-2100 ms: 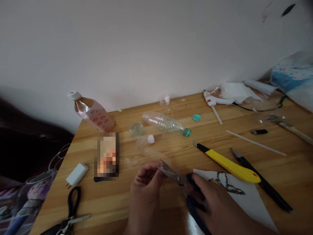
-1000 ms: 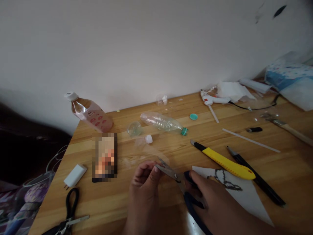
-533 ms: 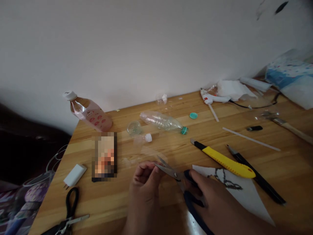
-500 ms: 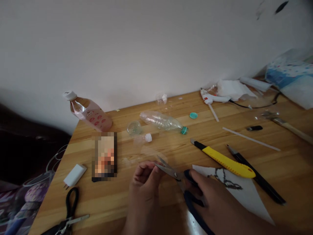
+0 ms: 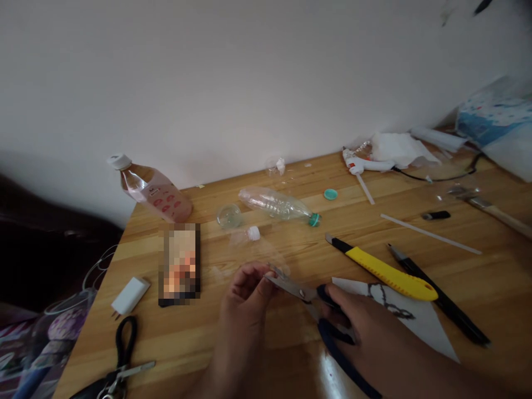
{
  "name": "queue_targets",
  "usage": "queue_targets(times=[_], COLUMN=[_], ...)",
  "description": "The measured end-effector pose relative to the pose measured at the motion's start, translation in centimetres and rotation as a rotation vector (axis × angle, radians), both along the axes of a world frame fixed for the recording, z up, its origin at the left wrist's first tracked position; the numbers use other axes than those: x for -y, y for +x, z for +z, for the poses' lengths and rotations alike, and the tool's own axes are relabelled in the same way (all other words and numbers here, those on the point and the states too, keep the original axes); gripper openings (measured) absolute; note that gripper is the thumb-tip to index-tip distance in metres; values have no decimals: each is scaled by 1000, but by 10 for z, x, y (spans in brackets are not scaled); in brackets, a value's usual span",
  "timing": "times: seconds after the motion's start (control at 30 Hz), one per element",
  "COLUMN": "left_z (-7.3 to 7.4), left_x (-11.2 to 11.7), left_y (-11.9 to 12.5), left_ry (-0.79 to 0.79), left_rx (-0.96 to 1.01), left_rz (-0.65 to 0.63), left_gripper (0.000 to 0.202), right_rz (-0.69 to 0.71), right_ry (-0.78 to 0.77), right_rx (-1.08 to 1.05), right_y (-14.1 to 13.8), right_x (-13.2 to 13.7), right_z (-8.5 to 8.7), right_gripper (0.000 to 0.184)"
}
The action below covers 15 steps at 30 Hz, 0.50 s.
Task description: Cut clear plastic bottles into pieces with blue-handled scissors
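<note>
My right hand (image 5: 366,332) grips dark-handled scissors (image 5: 310,302), blades pointing left toward my left hand (image 5: 247,293). My left hand's fingers are pinched together at the blade tips, on a thin clear plastic piece (image 5: 272,260) that is hard to make out. Both hands hover low over the wooden table (image 5: 477,288) near its front edge. A white paper with a black drawing (image 5: 399,316) lies just right of my right hand.
A yellow utility knife (image 5: 384,271) and black pen (image 5: 440,302) lie to the right. Behind are a clear bottle (image 5: 278,205), pink drink bottle (image 5: 152,188), phone (image 5: 179,263), white charger (image 5: 130,295), glue gun (image 5: 366,164) and second scissors (image 5: 122,360) at front left.
The scissor blades have closed a little at my left hand's pinch. Both hands stay in nearly the same place; the view shifted slightly.
</note>
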<state>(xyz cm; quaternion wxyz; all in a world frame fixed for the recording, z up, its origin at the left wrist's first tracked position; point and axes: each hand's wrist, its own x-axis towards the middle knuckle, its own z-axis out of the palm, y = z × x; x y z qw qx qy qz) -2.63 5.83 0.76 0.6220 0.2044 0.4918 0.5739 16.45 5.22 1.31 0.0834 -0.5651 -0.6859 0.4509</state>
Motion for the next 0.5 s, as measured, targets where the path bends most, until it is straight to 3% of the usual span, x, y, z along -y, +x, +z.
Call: queue_targets(times=[0.27,0.5], left_z=[-2,1], left_x=[-3,-2], left_y=[-5,-2], left_ry=[35,48], left_rx=[-108,-109], left_rz=[-27,-34], left_gripper=[10,12], right_rz=[12,-79], right_ry=[40,14], right_rx=[40,-12], right_y=[1,1], right_x=[-2,5], right_z=[3,-11], right_gripper=[11,7])
